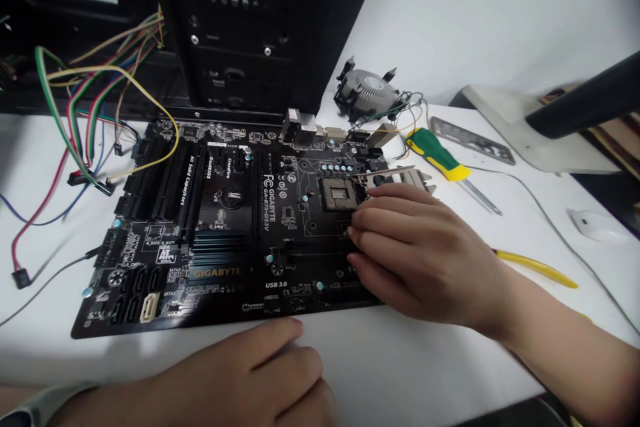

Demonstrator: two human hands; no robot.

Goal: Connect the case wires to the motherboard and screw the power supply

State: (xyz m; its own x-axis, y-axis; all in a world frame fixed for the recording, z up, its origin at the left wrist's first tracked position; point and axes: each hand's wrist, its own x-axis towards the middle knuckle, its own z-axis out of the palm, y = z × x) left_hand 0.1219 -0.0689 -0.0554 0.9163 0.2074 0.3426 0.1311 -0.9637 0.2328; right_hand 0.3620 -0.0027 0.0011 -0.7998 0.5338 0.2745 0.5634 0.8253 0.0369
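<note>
A black Gigabyte motherboard (295, 273) lies flat on the white table. Over its right part is my right hand (420, 253), its fingers bent and close together beside the CPU socket (340, 193). The thumb and whatever the fingertips hold are hidden behind the hand. A thin metal lever (385, 172) sticks out just above the index finger, near a silver metal part (407, 178). My left hand (260, 380) rests at the board's front edge, fingers loosely curled, with nothing visible in it.
Behind the board stands a black computer case (240, 73) with loose coloured wires (90, 93). To the right are a CPU cooler fan (367, 93), a green and yellow screwdriver (440, 157), a metal I/O plate (473, 140), a yellow-handled tool (540, 267), a white mouse (597, 223) and a monitor stand (515, 127).
</note>
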